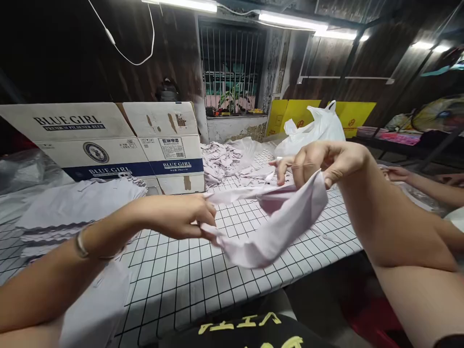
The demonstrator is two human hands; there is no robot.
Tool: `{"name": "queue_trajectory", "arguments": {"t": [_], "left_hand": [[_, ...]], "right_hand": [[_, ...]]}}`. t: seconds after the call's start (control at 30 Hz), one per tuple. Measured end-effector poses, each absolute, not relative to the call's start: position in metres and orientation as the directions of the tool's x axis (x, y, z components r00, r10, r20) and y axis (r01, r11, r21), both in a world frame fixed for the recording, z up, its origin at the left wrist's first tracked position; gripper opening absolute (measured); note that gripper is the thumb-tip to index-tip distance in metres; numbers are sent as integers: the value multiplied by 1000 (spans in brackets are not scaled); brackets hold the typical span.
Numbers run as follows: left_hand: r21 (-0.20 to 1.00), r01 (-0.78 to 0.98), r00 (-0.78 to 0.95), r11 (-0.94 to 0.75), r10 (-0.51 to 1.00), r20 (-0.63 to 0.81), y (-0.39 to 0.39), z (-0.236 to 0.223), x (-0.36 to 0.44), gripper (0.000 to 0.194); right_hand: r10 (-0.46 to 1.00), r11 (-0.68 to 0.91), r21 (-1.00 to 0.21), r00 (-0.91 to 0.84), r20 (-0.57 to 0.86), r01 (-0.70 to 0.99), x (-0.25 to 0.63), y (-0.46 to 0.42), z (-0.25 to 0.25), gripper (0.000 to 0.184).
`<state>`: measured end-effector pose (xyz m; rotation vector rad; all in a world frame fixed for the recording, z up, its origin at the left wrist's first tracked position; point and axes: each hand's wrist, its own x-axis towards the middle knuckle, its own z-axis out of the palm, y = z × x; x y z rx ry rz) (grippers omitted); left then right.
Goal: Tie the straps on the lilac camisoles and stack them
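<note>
The cardboard box [145, 145], printed with blue bands, stands on a table [174, 275] with a white cover and a black grid pattern. In front of the box and to its right, a piece of pale lilac cloth [271, 239] is held up above the table between both hands, its lower part sagging in a curve.

The left hand [190, 216], in front of the box, is closed on the cloth's left end, with the fingers pinched together; a bracelet [81, 245] circles the wrist. The right hand [319, 162], well to the right of the box, is clamped on the cloth's other end, the thumb pressed to it.

In front of the box, toward the left, lies a stack of pale cloths [81, 203] with wavy dark edges. Just right of the box is a loose heap of small cloth pieces [221, 162], and farther right stand a white plastic bag [317, 130] and yellow board [295, 113]. Well right of the box, past the right arm, another person's hand [397, 174] shows. A barred window [232, 67] is behind the box, to its right.
</note>
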<state>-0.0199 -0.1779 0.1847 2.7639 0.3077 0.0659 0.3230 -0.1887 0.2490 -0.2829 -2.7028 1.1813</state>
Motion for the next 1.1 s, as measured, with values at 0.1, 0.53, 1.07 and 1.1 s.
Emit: {"name": "queue_trajectory", "arguments": {"t": [0.1,0.53,1.07,1.1], "left_hand": [[334,352,934,-874,351,-67,-171,194,-33,27],[562,420,696,-713,650,305,-131,132,-15,34],[799,503,720,-331,671,-176,-91,135,-58,14],[817,483,725,-314,667,-172,-90,137,-61,15]], "right_hand": [[417,708,-658,-904,97,256,340,-198,248,11],[520,669,-324,-733,-439,669,229,-196,155,21],[876,403,-668,-475,83,625,337,-180,115,39],[901,349,-726,-424,87,592,341,-175,122,39]]}}
